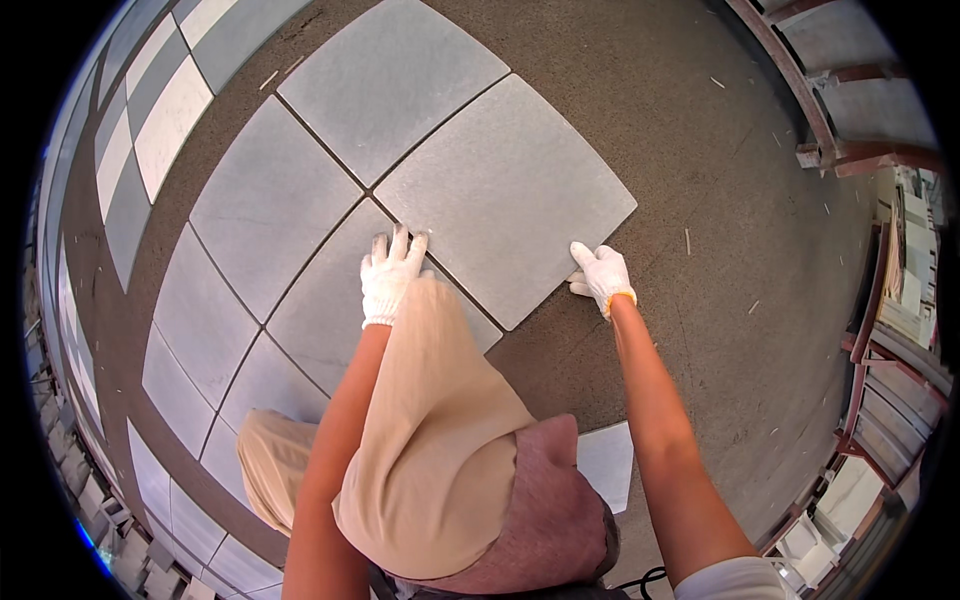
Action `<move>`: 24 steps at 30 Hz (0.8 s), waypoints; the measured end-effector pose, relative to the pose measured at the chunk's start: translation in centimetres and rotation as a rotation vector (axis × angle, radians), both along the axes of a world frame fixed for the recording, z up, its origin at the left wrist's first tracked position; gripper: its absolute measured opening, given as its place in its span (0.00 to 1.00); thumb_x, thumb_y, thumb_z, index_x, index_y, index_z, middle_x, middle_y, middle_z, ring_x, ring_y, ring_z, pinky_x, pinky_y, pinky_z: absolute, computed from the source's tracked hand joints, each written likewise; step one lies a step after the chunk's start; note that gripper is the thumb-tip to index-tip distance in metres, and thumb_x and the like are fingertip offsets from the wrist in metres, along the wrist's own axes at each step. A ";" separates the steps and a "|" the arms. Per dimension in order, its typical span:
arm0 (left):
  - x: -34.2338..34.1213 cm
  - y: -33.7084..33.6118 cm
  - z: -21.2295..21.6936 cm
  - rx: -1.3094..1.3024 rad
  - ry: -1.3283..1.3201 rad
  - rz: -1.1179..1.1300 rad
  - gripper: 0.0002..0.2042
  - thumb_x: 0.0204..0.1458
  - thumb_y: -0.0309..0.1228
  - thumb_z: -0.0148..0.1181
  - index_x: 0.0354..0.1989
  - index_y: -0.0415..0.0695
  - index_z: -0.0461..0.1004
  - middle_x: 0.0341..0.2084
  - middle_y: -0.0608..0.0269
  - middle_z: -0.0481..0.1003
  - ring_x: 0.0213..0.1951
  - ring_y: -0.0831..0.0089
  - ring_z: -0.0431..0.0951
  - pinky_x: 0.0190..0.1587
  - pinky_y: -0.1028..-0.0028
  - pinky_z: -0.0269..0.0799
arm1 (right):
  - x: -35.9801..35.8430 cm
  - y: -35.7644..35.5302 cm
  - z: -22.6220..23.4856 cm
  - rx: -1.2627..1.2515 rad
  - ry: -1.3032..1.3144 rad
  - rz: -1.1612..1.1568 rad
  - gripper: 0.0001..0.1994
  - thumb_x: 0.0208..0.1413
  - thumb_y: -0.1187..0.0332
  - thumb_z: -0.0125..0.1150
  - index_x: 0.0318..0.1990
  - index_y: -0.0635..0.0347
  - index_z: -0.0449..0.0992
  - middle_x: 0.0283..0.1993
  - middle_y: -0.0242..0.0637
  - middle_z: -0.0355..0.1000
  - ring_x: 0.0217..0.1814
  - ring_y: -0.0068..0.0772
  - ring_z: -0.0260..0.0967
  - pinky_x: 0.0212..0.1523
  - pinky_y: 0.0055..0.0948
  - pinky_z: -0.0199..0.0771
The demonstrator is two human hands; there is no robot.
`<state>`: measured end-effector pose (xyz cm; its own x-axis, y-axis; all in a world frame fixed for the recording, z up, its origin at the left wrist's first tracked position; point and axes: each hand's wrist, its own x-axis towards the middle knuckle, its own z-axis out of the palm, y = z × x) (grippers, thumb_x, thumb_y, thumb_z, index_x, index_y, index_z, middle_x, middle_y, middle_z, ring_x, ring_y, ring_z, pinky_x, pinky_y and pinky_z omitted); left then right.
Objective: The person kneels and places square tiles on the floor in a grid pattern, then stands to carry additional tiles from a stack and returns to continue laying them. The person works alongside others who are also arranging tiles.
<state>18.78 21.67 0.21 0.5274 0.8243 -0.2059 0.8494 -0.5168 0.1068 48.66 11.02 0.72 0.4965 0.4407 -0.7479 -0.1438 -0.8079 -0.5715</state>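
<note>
the large gray tile (500, 195) is laid on the brown floor (740, 250), at the right-hand side of a block of gray tiles (270, 180), from which it is set slightly apart. its near right edge is met by the right hand (603, 277), gloved in white; one finger is rested on top and the others are kept at the edge, but whether the tile is pinched between them cannot be told. the left hand (393, 275), likewise gloved, is placed on the neighboring tile (330, 280), fingers loosely spread and fingertips near the large tile's edge; nothing is held in it. that tile is partly covered by beige trousers (430, 430). white and gray tiles (172, 125) are arranged at the upper left, and reddish racks (870, 157) are seen at the right.
</note>
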 end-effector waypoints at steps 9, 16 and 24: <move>1.3 0.5 2.1 -0.194 0.112 0.076 0.30 0.49 0.40 0.64 0.63 0.57 0.62 0.66 0.58 0.56 0.64 0.53 0.59 0.59 0.58 0.63 | 0.2 0.7 0.8 -0.100 -0.023 0.039 0.21 0.58 0.58 0.62 0.39 0.74 0.70 0.40 0.53 0.74 0.36 0.41 0.78 0.31 0.32 0.82; 0.5 0.4 1.0 -0.077 0.046 0.035 0.29 0.45 0.39 0.64 0.59 0.56 0.66 0.61 0.59 0.61 0.60 0.54 0.63 0.52 0.58 0.67 | 0.6 1.4 1.5 -0.209 -0.076 0.195 0.20 0.56 0.58 0.64 0.37 0.73 0.71 0.32 0.51 0.77 0.30 0.40 0.78 0.26 0.34 0.79; 0.4 0.4 1.2 -0.050 -0.014 0.031 0.28 0.45 0.39 0.63 0.58 0.54 0.68 0.60 0.60 0.63 0.57 0.53 0.65 0.50 0.56 0.68 | 0.2 1.0 0.7 -0.192 -0.102 0.139 0.19 0.56 0.57 0.64 0.35 0.69 0.73 0.28 0.46 0.77 0.23 0.35 0.75 0.22 0.33 0.72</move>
<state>19.15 22.07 1.45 0.5052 0.8290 -0.2399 0.8630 -0.4843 0.1437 48.87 12.03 1.39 0.5183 0.3645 -0.7736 0.0272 -0.9112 -0.4111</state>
